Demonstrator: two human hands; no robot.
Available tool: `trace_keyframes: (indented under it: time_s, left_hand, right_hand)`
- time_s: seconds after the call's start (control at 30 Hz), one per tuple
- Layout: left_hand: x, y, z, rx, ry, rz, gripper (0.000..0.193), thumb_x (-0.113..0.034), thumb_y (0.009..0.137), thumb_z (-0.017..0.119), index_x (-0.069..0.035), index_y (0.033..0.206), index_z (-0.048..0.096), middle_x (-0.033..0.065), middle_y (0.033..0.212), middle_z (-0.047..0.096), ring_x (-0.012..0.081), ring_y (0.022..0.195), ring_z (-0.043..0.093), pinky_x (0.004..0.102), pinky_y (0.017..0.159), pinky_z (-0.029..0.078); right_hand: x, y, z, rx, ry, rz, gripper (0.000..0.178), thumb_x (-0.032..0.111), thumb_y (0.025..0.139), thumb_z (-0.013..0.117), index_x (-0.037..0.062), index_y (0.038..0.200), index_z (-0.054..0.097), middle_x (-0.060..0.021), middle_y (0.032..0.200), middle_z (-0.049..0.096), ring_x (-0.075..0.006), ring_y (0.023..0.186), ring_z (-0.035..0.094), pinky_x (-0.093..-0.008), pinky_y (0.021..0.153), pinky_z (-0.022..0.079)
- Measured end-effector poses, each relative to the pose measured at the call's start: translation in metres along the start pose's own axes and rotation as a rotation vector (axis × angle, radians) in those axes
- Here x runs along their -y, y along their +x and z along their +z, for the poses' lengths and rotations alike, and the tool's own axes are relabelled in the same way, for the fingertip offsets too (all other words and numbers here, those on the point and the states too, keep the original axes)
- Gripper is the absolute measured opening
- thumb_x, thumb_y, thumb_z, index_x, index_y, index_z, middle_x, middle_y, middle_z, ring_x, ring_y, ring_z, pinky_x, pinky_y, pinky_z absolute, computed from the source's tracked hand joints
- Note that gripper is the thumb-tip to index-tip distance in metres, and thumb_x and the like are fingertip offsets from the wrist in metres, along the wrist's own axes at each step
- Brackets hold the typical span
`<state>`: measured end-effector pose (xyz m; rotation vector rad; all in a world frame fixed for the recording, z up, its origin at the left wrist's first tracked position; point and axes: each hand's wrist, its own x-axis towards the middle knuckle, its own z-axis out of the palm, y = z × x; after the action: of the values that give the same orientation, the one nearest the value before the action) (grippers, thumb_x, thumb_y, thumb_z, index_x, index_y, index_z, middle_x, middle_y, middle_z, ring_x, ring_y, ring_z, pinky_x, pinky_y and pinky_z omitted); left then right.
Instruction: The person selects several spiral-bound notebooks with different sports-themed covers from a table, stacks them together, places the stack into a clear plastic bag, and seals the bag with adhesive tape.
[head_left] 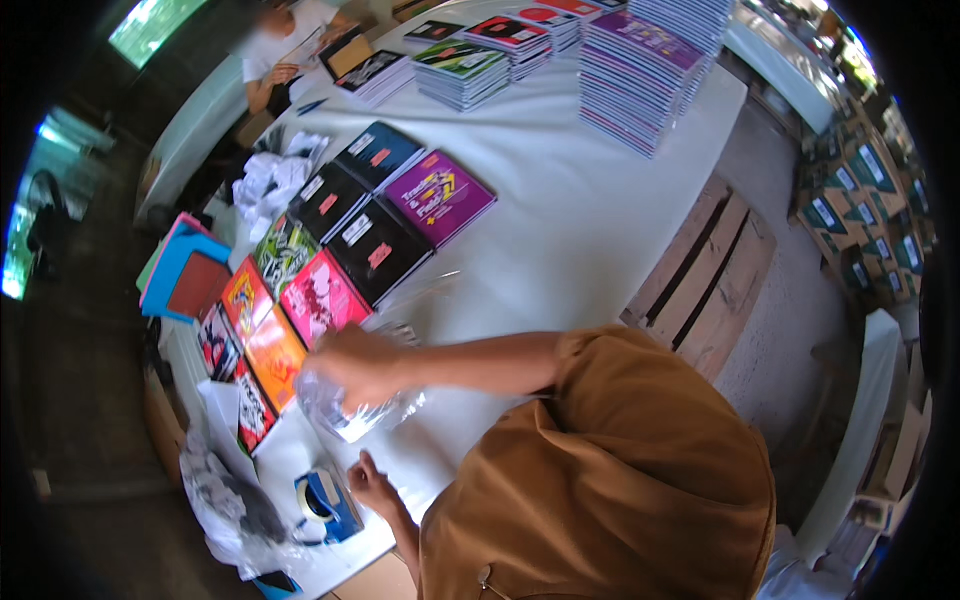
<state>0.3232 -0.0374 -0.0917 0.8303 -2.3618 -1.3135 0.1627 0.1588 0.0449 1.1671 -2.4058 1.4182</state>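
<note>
My right hand reaches across the table, smeared a little by motion, its fingers closed on crumpled clear plastic wrap. Lower down, my left hand is curled with the thumb up; whatever its fingers hold, if anything, is hidden. Right beside it stands a blue tape dispenser with a roll of tape. Beyond my right hand, notebooks lie in rows: a pink one, an orange one, a black one, a purple one and several others.
Tall notebook stacks rise at the far end of the white-covered table. A person sits at the far left. White crumpled plastic and coloured folders line the left edge. A wooden pallet and cartons stand right.
</note>
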Motion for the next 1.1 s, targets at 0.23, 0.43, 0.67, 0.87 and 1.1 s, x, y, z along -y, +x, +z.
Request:
trace_keyframes:
  time_s: [0.23, 0.43, 0.67, 0.87, 1.1]
  left_hand:
    - [0.015, -0.013, -0.026, -0.029, 0.073, -0.025, 0.035, -0.029, 0.086, 0.063, 0.001, 0.071, 0.052, 0.0030, 0.054, 0.045, 0.0106, 0.045, 0.040, 0.0249, 0.041, 0.032]
    - [0.001, -0.016, 0.015, 0.130, 0.077, 0.033, 0.033, -0.028, 0.085, 0.063, 0.002, 0.074, 0.053, 0.0050, 0.060, 0.049, 0.0124, 0.051, 0.045, 0.0262, 0.045, 0.038]
    - [0.012, -0.026, 0.009, 0.187, 0.308, 0.095, 0.028, -0.023, 0.085, 0.062, 0.003, 0.081, 0.056, 0.0098, 0.072, 0.054, 0.0160, 0.056, 0.049, 0.0298, 0.050, 0.042]
    - [0.005, -0.030, 0.008, 0.221, 0.276, -0.091, 0.025, -0.022, 0.085, 0.061, 0.003, 0.083, 0.057, 0.0113, 0.077, 0.057, 0.0187, 0.060, 0.052, 0.0306, 0.054, 0.042]
    - [-0.027, -0.018, 0.029, 0.277, 0.289, 0.122, 0.021, -0.019, 0.085, 0.061, 0.002, 0.085, 0.058, 0.0109, 0.080, 0.056, 0.0181, 0.063, 0.052, 0.0300, 0.057, 0.043]
  right_hand:
    - [-0.013, -0.077, -0.277, -0.545, 0.168, 0.136, 0.072, 0.002, 0.055, 0.080, -0.0028, 0.120, 0.050, -0.0085, 0.117, 0.053, -0.0197, 0.109, 0.051, -0.0334, 0.097, 0.038]
    - [-0.079, -0.141, -0.459, -0.877, -0.524, -0.123, 0.074, -0.003, 0.057, 0.078, 0.0032, 0.123, 0.046, -0.0090, 0.111, 0.050, -0.0222, 0.110, 0.048, -0.0318, 0.096, 0.038]
    - [-0.157, -0.288, -0.498, -0.945, -1.294, 0.322, 0.062, -0.011, 0.063, 0.057, 0.0109, 0.121, 0.053, -0.0089, 0.124, 0.052, -0.0261, 0.117, 0.047, -0.0319, 0.101, 0.034]
    - [-0.153, -0.276, -0.473, -1.105, -0.636, 0.361, 0.053, 0.000, 0.072, 0.058, 0.0044, 0.124, 0.046, -0.0186, 0.135, 0.038, -0.0307, 0.128, 0.034, -0.0376, 0.105, 0.026]
    - [-0.193, -0.246, -0.478, -1.312, -0.948, 0.278, 0.056, 0.024, 0.072, 0.075, 0.0003, 0.115, 0.048, -0.0198, 0.128, 0.043, -0.0313, 0.124, 0.037, -0.0369, 0.104, 0.027]
